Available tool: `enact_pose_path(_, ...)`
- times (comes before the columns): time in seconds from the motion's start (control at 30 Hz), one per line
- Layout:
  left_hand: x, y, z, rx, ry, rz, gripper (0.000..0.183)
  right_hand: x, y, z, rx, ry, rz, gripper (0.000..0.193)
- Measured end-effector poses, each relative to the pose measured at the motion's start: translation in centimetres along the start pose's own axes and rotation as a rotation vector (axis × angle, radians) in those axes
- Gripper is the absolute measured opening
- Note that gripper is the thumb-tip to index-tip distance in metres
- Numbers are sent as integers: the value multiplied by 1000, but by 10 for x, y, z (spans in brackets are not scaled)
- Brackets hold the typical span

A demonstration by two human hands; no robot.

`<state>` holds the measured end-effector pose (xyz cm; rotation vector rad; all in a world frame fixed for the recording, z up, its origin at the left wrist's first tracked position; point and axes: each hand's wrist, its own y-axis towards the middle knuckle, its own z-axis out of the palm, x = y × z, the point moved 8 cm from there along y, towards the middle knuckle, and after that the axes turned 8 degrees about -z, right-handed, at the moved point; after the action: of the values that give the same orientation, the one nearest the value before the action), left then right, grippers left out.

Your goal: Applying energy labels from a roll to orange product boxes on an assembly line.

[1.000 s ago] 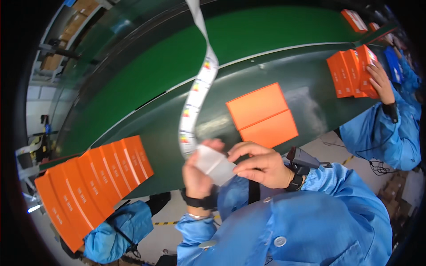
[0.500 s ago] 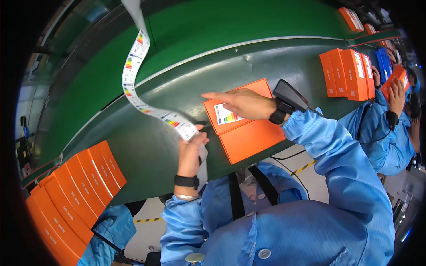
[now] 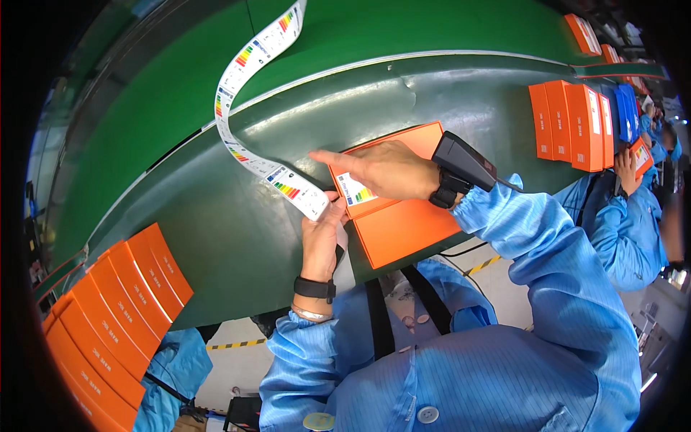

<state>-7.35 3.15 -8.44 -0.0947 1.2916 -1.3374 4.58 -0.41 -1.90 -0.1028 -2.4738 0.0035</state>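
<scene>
My left hand (image 3: 322, 241) is closed on the end of a long strip of printed labels (image 3: 286, 184), pinched between thumb and fingers. From there the strip curls up and away over the bench. Beside it, an orange box (image 3: 421, 135) lies flat, with a white label (image 3: 353, 189) with coloured bars on its left part. Over this box lies my right hand (image 3: 389, 171), fingers stretched out to the left, palm covering part of the label. A second orange box (image 3: 407, 234) lies against its near side. A black device is strapped at my right wrist.
Stacked orange boxes (image 3: 119, 309) stand at the left bench edge. More orange boxes (image 3: 572, 126) stand at the right, near blue items (image 3: 626, 111). A co-worker's hand (image 3: 628, 173) there holds an orange box. A green belt (image 3: 432, 29) runs along the far side.
My left hand has moved slightly right, closer to the box, and the label strip has swung into a wider curl. My right hand has slid a little left. The co-worker's box has moved lower.
</scene>
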Motion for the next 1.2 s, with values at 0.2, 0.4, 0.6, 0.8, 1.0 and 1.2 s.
enact_pose_path(0.2,4,1,-3,-43,54,8,20,1,-2,-1,-48,17,-34,67)
enact_pose_path(0.4,6,5,-5,-51,94,28,19,5,0,-1,-115,-15,-93,73)
enact_pose_path(0.6,2,8,-6,-89,149,61,15,11,2,0,-81,-103,-74,69)
enact_pose_path(0.8,6,8,-7,-136,183,128,12,-13,-15,-18,178,-233,279,60)
enact_pose_path(1.0,3,7,-7,-148,179,122,12,-6,-27,-26,-120,-475,316,65)
enact_pose_path(1.2,0,7,-10,-147,268,74,17,-50,-54,-15,-247,-582,438,56)
